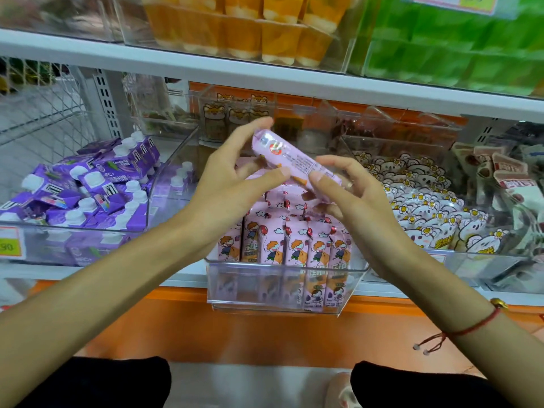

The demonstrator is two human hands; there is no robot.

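Likely the stocking step. Left hand [232, 178] and right hand [350, 189] are each pinching an end of the pink packet [294, 159], holding it tilted just above the clear bin [282, 290]. Next move is probably calling for turning it upright and lowering it among the bin's standing packets [294, 245].

pink packet [296, 162] print unreadable; price tag [10, 243] cut off.

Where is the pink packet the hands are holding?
Head view, centre: the pink packet is held between the left hand and right hand, above the clear bin of matching packets, right of the purple cartons.
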